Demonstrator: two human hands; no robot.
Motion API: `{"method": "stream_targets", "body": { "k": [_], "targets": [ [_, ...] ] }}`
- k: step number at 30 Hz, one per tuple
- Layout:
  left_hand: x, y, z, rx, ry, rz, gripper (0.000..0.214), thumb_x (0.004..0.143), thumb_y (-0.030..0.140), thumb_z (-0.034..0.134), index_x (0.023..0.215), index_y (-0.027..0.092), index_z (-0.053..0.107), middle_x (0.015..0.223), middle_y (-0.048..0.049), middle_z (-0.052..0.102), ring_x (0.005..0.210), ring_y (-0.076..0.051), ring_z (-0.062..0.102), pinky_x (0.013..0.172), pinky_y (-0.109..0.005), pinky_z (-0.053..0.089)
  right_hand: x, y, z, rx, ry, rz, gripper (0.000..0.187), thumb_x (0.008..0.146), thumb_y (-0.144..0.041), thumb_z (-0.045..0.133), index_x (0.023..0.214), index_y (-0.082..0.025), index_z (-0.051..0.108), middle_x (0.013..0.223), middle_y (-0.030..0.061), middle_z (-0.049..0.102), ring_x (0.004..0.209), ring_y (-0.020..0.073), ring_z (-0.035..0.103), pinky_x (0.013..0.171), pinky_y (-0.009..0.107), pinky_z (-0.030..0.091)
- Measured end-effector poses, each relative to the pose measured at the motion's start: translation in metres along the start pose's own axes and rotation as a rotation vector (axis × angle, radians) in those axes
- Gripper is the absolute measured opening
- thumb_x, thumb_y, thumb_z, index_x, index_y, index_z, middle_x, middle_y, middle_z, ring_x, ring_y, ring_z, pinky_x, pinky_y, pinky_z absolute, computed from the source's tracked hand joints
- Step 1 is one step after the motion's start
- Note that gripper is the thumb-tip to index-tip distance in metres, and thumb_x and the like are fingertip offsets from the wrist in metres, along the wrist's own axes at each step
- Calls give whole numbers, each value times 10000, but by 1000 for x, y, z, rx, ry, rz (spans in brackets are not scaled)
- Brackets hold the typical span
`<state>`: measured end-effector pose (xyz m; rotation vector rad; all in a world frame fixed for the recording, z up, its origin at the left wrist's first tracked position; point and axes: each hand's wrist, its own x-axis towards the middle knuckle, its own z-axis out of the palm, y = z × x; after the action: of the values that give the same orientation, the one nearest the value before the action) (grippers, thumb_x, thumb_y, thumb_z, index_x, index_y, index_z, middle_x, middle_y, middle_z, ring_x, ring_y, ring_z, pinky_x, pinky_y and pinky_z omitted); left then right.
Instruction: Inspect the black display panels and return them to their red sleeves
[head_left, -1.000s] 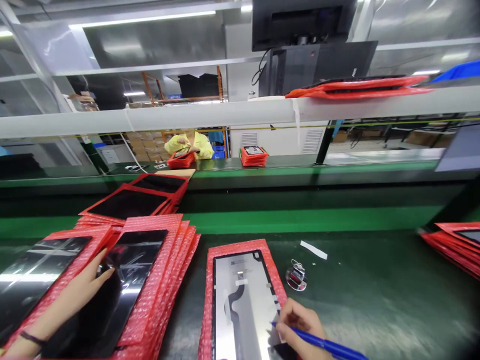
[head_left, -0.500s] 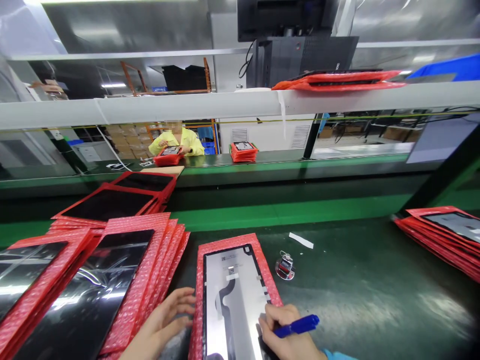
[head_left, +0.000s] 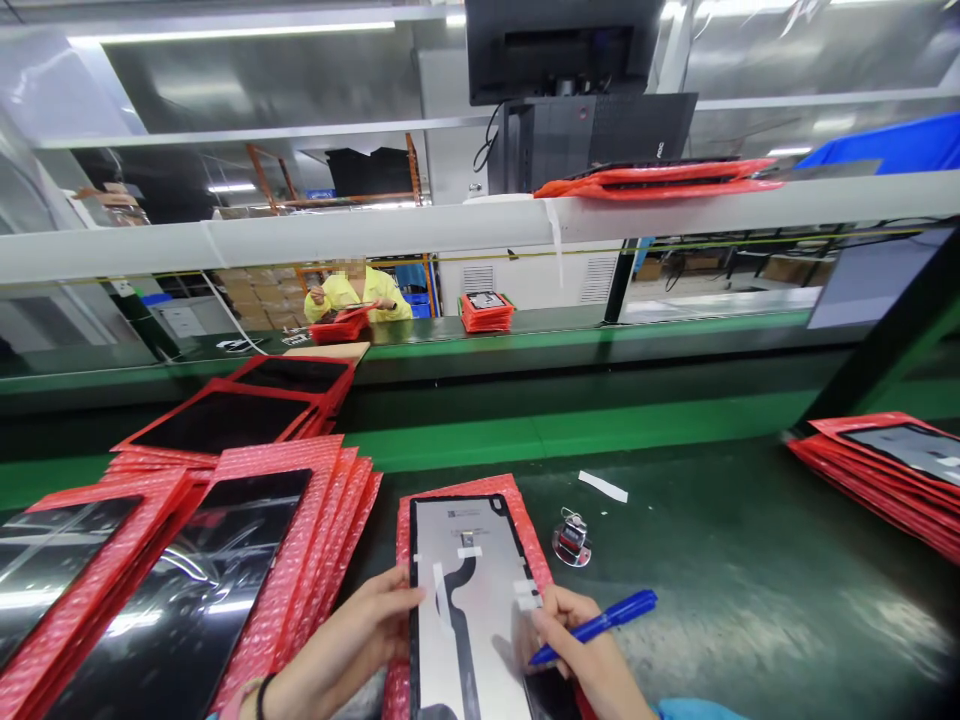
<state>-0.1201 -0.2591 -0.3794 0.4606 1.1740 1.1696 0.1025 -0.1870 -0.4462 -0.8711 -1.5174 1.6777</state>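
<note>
A flat display panel [head_left: 484,570], silver back up with a dark ribbon strip down it, lies over a red bubble-wrap sleeve [head_left: 529,525] in front of me. My left hand [head_left: 379,615] grips its left edge, thumb on top and fingers partly hidden below. A blue marker pen [head_left: 611,617] slants across my right hand [head_left: 581,640], its tip pointing at the panel. That hand's fingers also touch the panel's right edge. Left of my left hand, a glossy black panel [head_left: 202,580] rests on a fanned stack of red sleeves [head_left: 319,545].
Another panel stack [head_left: 67,560] stands far left, with more red-sleeved panels [head_left: 225,415] behind. At right is a further stack [head_left: 885,480]. A small metallic gadget [head_left: 572,540] and a white strip [head_left: 603,487] lie on the dark bench. Across it, a person in yellow [head_left: 360,290] handles red sleeves.
My left hand has moved in from beside the panel and taken its left edge. The panel is slightly shifted on its sleeve. The pen has swung, its tip now showing below my right fingers.
</note>
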Motion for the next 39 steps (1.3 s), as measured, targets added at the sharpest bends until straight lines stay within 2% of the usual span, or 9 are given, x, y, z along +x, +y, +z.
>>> {"method": "stream_targets", "body": {
  "k": [4,8,12,16,21,28,32,35,39],
  "targets": [
    [12,-4,27,13,12,111,326,668,103,675,991,126,639,863,-103,748,796,-258,701,746,-351,500,0,0,0,105,2,-11,546,717,-708,611,619,-211,405,481,-78,410,405,45,247,434,193,307],
    [20,-3,36,33,90,191,481,643,69,643,1115,127,574,973,-116,749,860,-290,708,763,-385,514,-1,-11,-16,112,62,-75,476,704,-605,716,620,-173,534,454,-89,366,420,46,249,419,187,204],
    [15,19,40,71,169,391,481,780,241,673,1236,194,525,1284,-79,636,1207,-236,561,982,-312,425,0,-40,-42,141,206,-189,339,762,-507,721,868,-189,670,633,-28,544,531,86,435,481,196,340],
    [8,48,49,100,160,538,506,804,315,678,1275,231,516,1346,-44,592,1258,-226,513,1021,-299,400,8,-77,-53,175,297,-275,389,859,-529,595,1074,-209,645,900,80,698,693,171,621,534,257,474],
    [1,77,61,51,111,617,562,785,323,698,1310,239,514,1297,-43,632,1181,-245,580,958,-310,467,20,-116,-40,141,153,-159,389,865,-522,597,1057,-192,673,855,96,777,832,229,722,791,350,542],
    [-3,99,66,-15,75,635,657,728,307,753,1337,267,507,1264,-37,657,1112,-249,629,874,-286,536,23,-149,-8,411,30,-190,338,744,-475,752,929,-192,748,633,15,728,579,145,674,574,241,520],
    [2,103,62,-43,120,638,655,720,283,761,1329,289,518,1243,-2,671,1128,-213,620,849,-218,536,26,-146,-2,403,145,-202,361,628,-450,835,893,-215,765,757,31,742,605,158,653,570,273,533],
    [6,104,58,-52,143,636,713,685,302,789,1340,302,508,1211,1,689,1103,-227,637,825,-226,554,29,-136,-3,291,263,-250,336,640,-427,825,903,-225,770,906,49,723,661,161,632,595,283,532],
    [9,105,52,-60,189,621,714,649,304,810,1310,303,540,1184,8,703,1080,-228,651,784,-201,562,27,-128,-2,282,140,-298,344,679,-307,807,1015,-269,740,737,-16,668,662,132,598,674,267,514]
  ]
}}
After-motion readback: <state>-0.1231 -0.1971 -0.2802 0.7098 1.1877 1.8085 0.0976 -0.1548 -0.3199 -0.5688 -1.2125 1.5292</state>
